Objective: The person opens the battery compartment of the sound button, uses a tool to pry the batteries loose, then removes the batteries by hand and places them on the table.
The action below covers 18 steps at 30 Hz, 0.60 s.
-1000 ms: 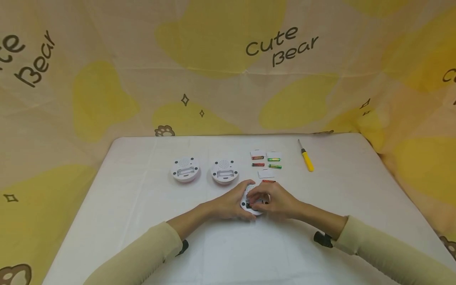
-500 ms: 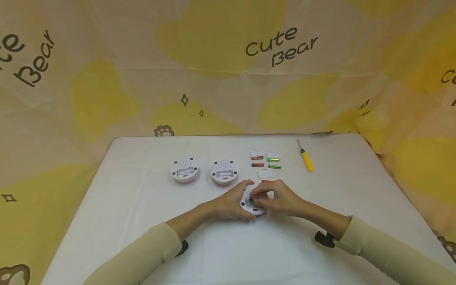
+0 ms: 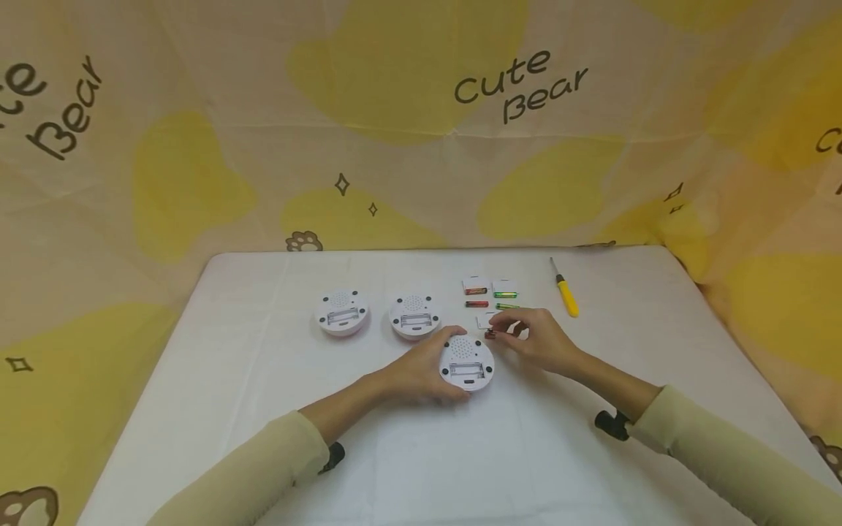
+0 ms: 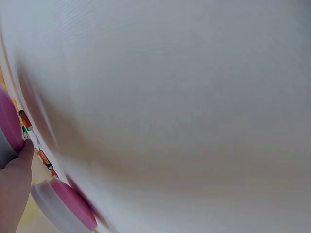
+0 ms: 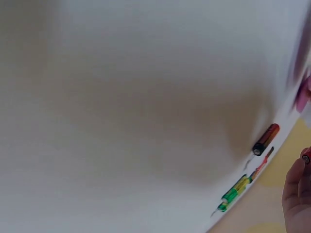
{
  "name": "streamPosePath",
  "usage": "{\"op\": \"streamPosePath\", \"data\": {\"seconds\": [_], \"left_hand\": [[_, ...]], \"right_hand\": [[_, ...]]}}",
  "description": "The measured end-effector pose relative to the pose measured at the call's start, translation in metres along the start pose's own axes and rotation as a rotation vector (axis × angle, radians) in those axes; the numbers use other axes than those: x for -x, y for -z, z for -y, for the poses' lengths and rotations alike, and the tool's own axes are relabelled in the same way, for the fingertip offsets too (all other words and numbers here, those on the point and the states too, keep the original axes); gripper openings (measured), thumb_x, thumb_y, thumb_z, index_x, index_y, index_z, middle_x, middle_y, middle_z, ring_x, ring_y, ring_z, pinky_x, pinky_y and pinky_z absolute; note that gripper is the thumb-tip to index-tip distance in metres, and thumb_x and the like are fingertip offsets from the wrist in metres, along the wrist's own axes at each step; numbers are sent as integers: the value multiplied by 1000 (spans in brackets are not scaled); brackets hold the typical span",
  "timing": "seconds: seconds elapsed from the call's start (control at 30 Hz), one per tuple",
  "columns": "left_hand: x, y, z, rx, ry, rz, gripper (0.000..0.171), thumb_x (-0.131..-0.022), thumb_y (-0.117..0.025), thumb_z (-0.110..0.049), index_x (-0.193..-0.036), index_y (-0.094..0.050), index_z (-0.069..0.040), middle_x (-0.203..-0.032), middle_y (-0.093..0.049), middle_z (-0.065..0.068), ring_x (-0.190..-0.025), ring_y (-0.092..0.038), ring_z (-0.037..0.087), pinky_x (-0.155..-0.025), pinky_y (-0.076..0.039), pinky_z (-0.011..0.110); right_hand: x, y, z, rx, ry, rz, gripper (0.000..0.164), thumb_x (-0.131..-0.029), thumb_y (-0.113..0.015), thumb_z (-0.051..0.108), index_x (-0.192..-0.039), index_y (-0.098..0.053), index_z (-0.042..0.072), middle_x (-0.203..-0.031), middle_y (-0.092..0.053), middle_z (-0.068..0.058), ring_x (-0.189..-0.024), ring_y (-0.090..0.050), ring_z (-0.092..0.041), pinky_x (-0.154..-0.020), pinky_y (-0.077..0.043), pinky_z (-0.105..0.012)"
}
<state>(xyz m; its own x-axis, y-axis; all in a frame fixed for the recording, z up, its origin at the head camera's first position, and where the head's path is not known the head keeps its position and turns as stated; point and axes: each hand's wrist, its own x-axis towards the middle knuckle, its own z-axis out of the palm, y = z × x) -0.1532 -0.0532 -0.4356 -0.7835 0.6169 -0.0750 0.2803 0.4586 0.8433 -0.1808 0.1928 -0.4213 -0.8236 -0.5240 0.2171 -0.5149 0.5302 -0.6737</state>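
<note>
In the head view my left hand (image 3: 417, 369) grips a round white device (image 3: 463, 352) by its side, thumb near the front edge. Its underside faces up, showing speaker holes, dark feet and a battery compartment with nothing in it. The left wrist view shows a pink band on its side (image 4: 10, 119). My right hand (image 3: 539, 340), just right of the device, pinches a red battery (image 5: 306, 156) between its fingertips. Below it another red battery (image 5: 266, 139) lies on the table. Fingers partly hide a white cover (image 3: 484, 320) there.
Two similar devices (image 3: 342, 313) (image 3: 415, 316) lie bottom up at left, compartments uncovered. Behind my right hand lie red batteries (image 3: 476, 304), green batteries (image 3: 505, 295) and white covers (image 3: 475, 281). A yellow-handled screwdriver (image 3: 566, 292) lies at the back right.
My right hand has drawn a red battery out of the held device and moved it right and back, beside the white cover. My left hand keeps its grip on the device.
</note>
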Motion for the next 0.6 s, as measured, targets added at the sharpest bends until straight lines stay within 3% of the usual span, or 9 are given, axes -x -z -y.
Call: {"op": "streamPosePath", "data": {"seconds": [0.27, 0.47, 0.6], "left_hand": [[-1, 12, -10, -5, 17, -52, 96, -61, -85, -34, -140, -31, -19, -133, -43, -2, -115, -42, 10, -102, -32, 34], [-5, 23, -17, -17, 32, -107, 97, -61, -84, -42, -140, -32, -23, -131, -44, -4, -110, -44, 11, -94, -37, 35], [-8, 32, -22, -28, 27, -161, 97, -59, -84, -43, -139, -33, -24, -128, -45, -5, -105, -45, 11, -90, -38, 34]], "right_hand": [[4, -7, -9, 47, 2, 42, 22, -78, -71, 0, -100, -69, 5, -90, -68, 2, -78, -59, -12, -67, -52, -26], [7, -13, -12, 100, -53, 91, 26, -80, -70, 6, -106, -69, 13, -91, -65, 10, -77, -55, -9, -69, -50, -22], [8, -15, -14, 119, -52, 122, 24, -81, -70, 6, -104, -68, 11, -92, -66, 6, -79, -56, -7, -72, -50, -21]]}}
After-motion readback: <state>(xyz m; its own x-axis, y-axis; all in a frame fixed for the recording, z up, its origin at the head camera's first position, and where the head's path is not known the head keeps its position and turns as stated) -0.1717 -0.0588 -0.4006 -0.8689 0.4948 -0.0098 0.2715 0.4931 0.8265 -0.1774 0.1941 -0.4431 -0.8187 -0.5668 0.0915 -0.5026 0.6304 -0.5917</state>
